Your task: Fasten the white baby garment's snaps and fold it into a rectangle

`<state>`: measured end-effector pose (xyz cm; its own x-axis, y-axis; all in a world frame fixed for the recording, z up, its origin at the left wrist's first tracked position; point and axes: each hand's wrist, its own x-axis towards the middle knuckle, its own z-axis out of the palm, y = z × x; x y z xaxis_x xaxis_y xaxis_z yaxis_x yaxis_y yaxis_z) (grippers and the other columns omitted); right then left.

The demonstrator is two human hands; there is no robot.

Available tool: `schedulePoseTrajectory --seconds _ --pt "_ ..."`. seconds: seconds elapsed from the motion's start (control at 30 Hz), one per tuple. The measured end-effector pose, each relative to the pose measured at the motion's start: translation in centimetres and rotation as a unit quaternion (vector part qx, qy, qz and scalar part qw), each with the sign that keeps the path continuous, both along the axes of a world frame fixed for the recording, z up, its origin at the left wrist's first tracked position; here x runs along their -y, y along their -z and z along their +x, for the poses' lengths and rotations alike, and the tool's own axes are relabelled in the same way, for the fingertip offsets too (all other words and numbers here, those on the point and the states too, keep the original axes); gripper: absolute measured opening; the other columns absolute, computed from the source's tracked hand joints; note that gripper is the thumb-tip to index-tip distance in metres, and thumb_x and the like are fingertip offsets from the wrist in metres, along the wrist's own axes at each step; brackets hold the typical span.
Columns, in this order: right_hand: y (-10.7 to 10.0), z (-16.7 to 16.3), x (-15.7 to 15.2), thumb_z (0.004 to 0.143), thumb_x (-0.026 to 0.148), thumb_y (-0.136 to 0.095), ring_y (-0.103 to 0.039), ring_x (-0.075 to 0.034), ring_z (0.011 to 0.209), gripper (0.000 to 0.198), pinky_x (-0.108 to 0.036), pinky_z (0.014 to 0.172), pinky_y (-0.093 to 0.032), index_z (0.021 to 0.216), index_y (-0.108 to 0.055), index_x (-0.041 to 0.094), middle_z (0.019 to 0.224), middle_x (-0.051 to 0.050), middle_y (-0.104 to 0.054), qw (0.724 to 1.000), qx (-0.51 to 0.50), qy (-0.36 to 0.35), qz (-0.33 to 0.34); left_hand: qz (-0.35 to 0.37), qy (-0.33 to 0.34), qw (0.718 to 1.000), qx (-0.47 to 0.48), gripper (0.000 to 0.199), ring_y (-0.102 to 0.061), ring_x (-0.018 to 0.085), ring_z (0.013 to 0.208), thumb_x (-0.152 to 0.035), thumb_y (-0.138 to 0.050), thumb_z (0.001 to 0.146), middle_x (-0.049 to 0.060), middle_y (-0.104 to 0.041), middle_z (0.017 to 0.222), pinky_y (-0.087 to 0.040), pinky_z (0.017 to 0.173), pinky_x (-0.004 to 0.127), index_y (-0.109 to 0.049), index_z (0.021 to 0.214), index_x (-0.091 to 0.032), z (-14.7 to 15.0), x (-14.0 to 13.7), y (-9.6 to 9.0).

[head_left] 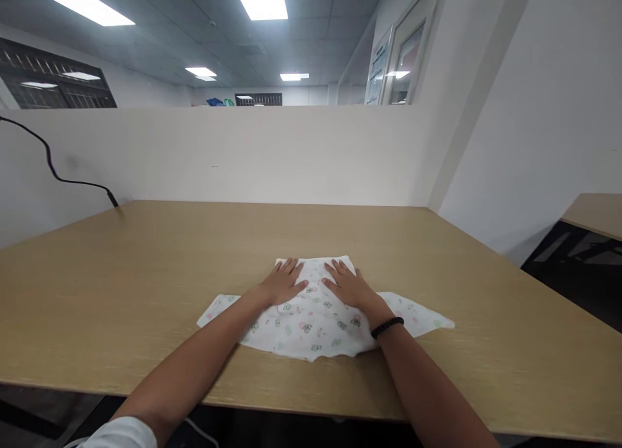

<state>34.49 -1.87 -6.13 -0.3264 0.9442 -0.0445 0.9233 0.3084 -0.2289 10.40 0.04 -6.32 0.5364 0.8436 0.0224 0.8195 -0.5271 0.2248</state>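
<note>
From the head view: resting left hand [285,283] and right hand [348,286], splayed, palms down, gripping nothing, on a thin, white, point-sided cloth [311,328] printed green and pink, near the front edge of the pale wood-grain bench [146,260]. Apparently smoothing it flat; probably calling next for even palm pressure.

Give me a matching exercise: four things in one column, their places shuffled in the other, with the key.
Things:
1. Left hand
2. Bracelet
3. Printed cloth
4. Black cable

Places:
A. Around the right wrist
B. At the far left, by the wall
C. Palm down on fabric
D. On the table, under both hands

Pairs: 1-C, 2-A, 3-D, 4-B
</note>
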Motion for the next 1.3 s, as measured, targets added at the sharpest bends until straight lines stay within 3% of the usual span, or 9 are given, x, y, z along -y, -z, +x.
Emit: schedulePoseTrajectory --seconds 0.13,0.3,0.4,0.47,0.57,0.73,0.97,1.17,1.3 --pt "0.2 0.0 -0.4 0.099 0.054 -0.023 -0.007 -0.028 0.148 0.062 -0.059 0.113 -0.008 0.154 -0.022 0.025 0.161 -0.008 -0.014 1.0 0.003 0.005 -0.006 -0.052 0.004 0.998 -0.028 0.079 -0.004 0.027 0.149 -0.068 -0.02 0.093 0.012 -0.013 0.16 -0.007 0.118 0.048 -0.018 0.154 -0.018 -0.5 -0.1 -0.2" --pt "-1.2 1.7 -0.3 0.098 0.054 -0.023 -0.01 -0.029 0.147 0.063 -0.06 0.112 -0.011 0.154 -0.023 0.024 0.161 -0.009 -0.016 0.998 -0.006 0.068 -0.014 -0.013 -0.02 0.999 -0.037 0.07 -0.008 0.028 0.148 -0.06 -0.02 0.096 0.011 -0.017 0.16 -0.006 0.117 0.053 -0.022 0.153 -0.02 -1.3 -0.5 -0.7" --pt "-2.8 5.2 0.1 0.09 0.062 -0.039 -0.028 -0.035 0.14 0.073 -0.057 0.107 -0.025 0.15 -0.033 0.019 0.154 -0.017 -0.032 0.989 -0.026 0.138 -0.046 0.035 -0.047 0.998 -0.031 0.067 -0.008 0.03 0.148 -0.054 -0.024 0.096 0.014 -0.017 0.159 0.0 0.116 0.055 -0.024 0.152 -0.016 -0.4 0.6 -1.4" --pt "-3.5 8.1 0.5 0.077 0.066 -0.058 -0.047 -0.037 0.125 0.079 -0.047 0.099 -0.039 0.137 -0.051 0.015 0.138 -0.02 -0.051 0.983 -0.052 0.15 -0.091 0.039 -0.026 0.999 -0.017 0.07 -0.005 0.028 0.149 -0.057 -0.024 0.096 0.012 -0.013 0.16 0.0 0.117 0.052 -0.021 0.153 -0.017 0.9 1.8 -1.8" --pt "-4.0 11.7 1.2 0.06 0.054 -0.076 -0.062 -0.027 0.094 0.059 -0.033 0.076 -0.047 0.108 -0.067 0.021 0.107 -0.008 -0.068 0.966 -0.139 0.09 -0.198 -0.007 0.053 0.999 0.004 0.077 0.001 0.028 0.149 -0.068 -0.022 0.093 0.007 -0.007 0.161 -0.003 0.118 0.051 -0.012 0.155 -0.025 2.6 3.7 -2.0" --pt "-5.0 12.4 2.4 0.055 0.029 -0.077 -0.055 -0.015 0.063 0.023 -0.024 0.054 -0.038 0.073 -0.066 0.019 0.071 0.002 -0.063 0.945 -0.194 0.042 -0.26 -0.085 0.075 0.993 -0.017 0.085 0.004 0.032 0.148 -0.078 -0.023 0.087 0.007 0.003 0.161 -0.003 0.117 0.055 -0.011 0.155 -0.028 3.1 5.0 -2.0" --pt "-7.0 12.4 4.9 0.062 0.038 -0.081 -0.059 -0.015 0.064 0.032 -0.025 0.058 -0.044 0.075 -0.063 0.016 0.073 -0.001 -0.064 0.84 -0.443 -0.012 -0.313 -0.101 0.09 0.99 -0.028 0.084 0.007 0.031 0.148 -0.078 -0.027 0.087 0.004 0.003 0.161 -0.002 0.117 0.054 -0.012 0.155 -0.031 1.6 4.0 -2.4" --pt "-5.6 15.0 4.4 0.063 0.035 -0.082 -0.06 -0.014 0.065 0.043 -0.022 0.053 -0.043 0.098 -0.062 0.021 0.08 0.001 -0.064 0.828 -0.51 0.084 -0.218 -0.099 0.09 0.991 -0.002 0.084 0.002 0.034 0.148 -0.078 -0.033 0.086 0.006 0.0 0.161 -0.006 0.116 0.057 -0.017 0.154 -0.032 0.9 3.2 -2.0" --pt "-3.8 15.6 3.8 0.064 0.03 -0.081 -0.063 -0.016 0.072 0.061 -0.025 0.059 -0.048 0.119 -0.055 0.024 0.086 0.0 -0.065 0.812 -0.527 0.113 -0.223 -0.104 0.092 0.99 0.004 0.084 0.002 0.035 0.148 -0.078 -0.034 0.085 0.005 0.001 0.161 -0.007 0.116 0.057 -0.017 0.154 -0.033 0.8 3.1 -2.1"
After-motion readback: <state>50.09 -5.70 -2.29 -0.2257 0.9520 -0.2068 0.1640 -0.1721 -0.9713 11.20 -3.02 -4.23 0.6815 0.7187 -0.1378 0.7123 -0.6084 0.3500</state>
